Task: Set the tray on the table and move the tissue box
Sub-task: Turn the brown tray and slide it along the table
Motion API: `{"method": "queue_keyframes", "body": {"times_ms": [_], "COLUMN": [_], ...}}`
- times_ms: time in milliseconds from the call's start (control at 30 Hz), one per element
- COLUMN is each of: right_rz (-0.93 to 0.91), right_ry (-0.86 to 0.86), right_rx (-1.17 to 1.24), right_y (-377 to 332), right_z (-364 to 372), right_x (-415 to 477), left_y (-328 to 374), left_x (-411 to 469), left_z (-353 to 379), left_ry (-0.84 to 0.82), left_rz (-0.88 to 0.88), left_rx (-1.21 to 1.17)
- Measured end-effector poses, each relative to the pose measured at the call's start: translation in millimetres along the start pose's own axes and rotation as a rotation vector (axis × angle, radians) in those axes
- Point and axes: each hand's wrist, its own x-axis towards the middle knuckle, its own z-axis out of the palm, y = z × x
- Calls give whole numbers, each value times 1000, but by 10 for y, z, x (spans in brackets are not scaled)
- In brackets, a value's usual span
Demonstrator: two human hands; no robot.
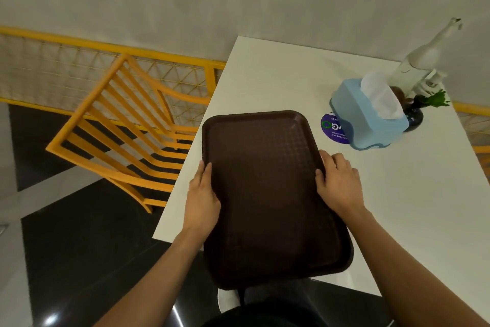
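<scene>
A dark brown empty tray (267, 188) hangs over the near left part of the white table (278, 80), its near end reaching past the table's front edge. My left hand (202, 196) grips its left rim and my right hand (338, 183) grips its right rim. A light blue tissue box (363, 117) with a white tissue sticking out of the top stands further back on the right, apart from the tray. It partly covers a round purple sticker (331, 127).
Behind the tissue box stand a white bottle (421, 61) and a small dark vase with green leaves (416, 111). A yellow slatted chair (127, 130) stands left of the table by a yellow mesh railing (79, 61). The floor is dark and glossy.
</scene>
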Motion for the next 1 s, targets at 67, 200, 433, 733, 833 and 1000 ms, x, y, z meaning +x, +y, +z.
{"method": "queue_keyframes", "body": {"times_ms": [67,200,433,733,833,1000], "right_rz": [65,118,164,224,256,301], "right_ry": [-57,-101,-84,-95,-91,-83], "right_rx": [42,67,86,121,123,108], "right_y": [-17,-81,-128,-240,-291,-398], "right_z": [40,143,232,320,307,274], "right_x": [65,156,397,592,642,739], "left_y": [-18,-38,87,113,95,80], "left_x": [108,329,722,1036,1195,1463], "left_z": [-5,-31,-50,-118,-137,-173], "left_ry": [7,30,39,30,40,22], "left_rz": [23,78,55,83,128,200], "left_rx": [63,197,233,303,305,300]}}
